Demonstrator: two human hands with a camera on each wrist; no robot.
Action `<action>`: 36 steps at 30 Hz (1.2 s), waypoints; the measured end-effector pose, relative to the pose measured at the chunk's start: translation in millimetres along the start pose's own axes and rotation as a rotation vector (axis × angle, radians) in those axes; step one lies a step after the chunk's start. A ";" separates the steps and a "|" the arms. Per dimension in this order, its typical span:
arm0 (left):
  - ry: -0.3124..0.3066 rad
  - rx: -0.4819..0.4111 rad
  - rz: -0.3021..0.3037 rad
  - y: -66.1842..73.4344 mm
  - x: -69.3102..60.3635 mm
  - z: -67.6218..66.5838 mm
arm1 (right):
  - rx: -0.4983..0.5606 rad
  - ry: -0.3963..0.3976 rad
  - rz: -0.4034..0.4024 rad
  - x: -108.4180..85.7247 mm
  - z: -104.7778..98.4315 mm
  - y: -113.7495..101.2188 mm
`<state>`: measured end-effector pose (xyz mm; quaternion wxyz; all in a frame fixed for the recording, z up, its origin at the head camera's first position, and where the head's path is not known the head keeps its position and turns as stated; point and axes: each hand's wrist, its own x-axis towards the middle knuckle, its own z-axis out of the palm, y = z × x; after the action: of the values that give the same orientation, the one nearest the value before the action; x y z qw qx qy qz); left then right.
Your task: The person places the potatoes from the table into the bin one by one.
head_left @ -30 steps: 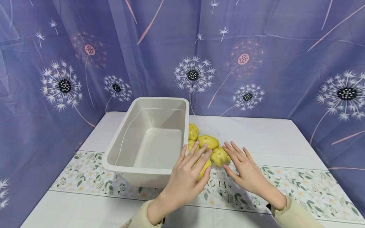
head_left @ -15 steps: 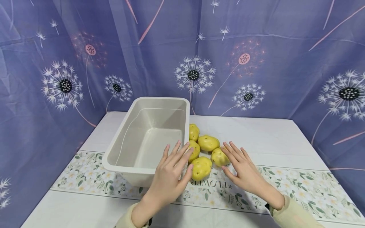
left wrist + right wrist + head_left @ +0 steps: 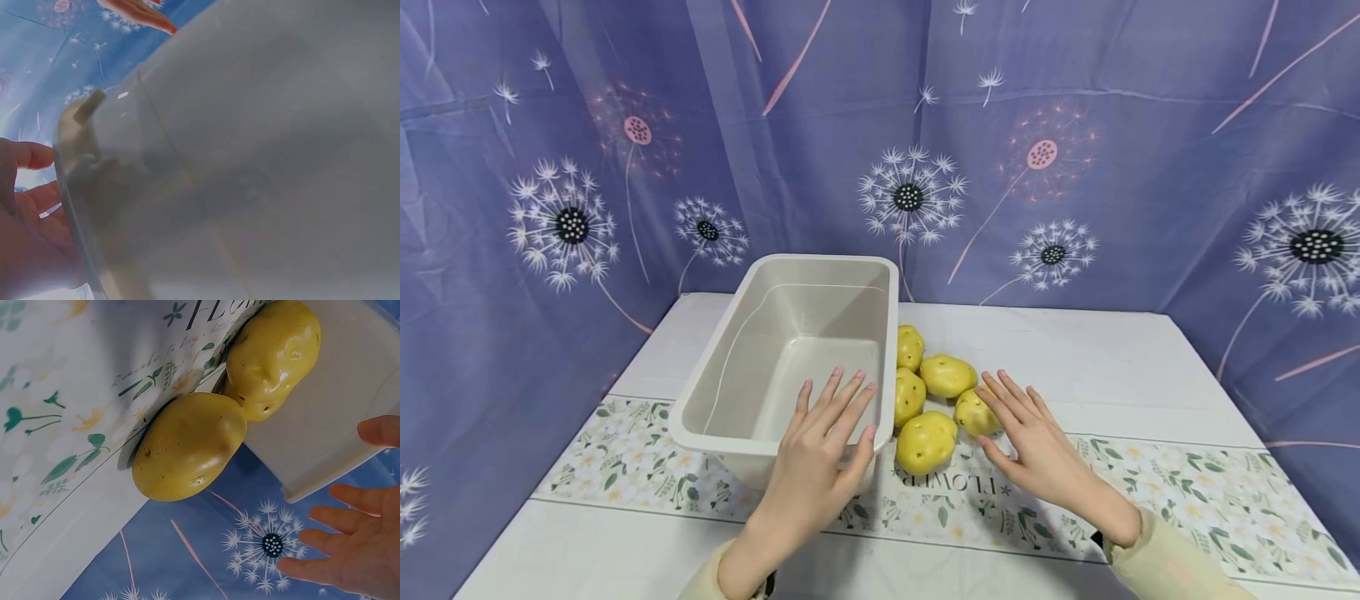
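Observation:
Several yellow potatoes lie on the table along the tub's right side. The nearest potato [image 3: 927, 442] sits by the tub's front corner, and another potato [image 3: 948, 376] lies behind it. My left hand [image 3: 816, 454], fingers spread and straight, is over the front rim of the grey-white tub [image 3: 722, 447]; whether it touches the rim I cannot tell. In the left wrist view the tub wall [image 3: 262, 150] fills most of the picture. My right hand [image 3: 1037, 450], fingers extended, hovers at the rightmost potato [image 3: 976, 412] and partly covers it. Its palm holds nothing in the right wrist view.
A white table covering [image 3: 1075, 358] with a flowered band [image 3: 1210, 492] lies beneath everything. Behind and at both sides hangs a purple dandelion-print curtain [image 3: 820, 167]. No object shows inside the tub.
My left hand has moved left from above the potatoes to the tub's front rim, uncovering the nearer potatoes. The right hand has shifted only slightly. The potatoes and tub stay about where they were.

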<state>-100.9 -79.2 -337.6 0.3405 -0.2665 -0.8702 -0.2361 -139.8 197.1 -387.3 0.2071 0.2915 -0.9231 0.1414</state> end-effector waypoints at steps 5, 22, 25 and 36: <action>0.003 0.003 -0.022 -4.6 -0.8 -2.2 | 0.018 -0.006 0.005 1.2 2.1 -0.2; 0.025 0.001 -0.101 -27.5 -8.4 -16.0 | 0.029 -0.011 -0.017 9.7 14.6 -4.9; 0.034 -0.001 -0.105 -31.7 -8.6 -20.6 | 0.029 -0.005 -0.024 11.3 14.8 -6.0; 0.035 -0.008 -0.117 -52.6 -4.5 -42.5 | 0.032 0.000 -0.059 18.5 15.7 -6.4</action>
<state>-111.1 -145.0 -325.1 0.3405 -0.2125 -0.8772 -0.2636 -154.5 177.2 -391.6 0.2063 0.3217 -0.9119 0.1499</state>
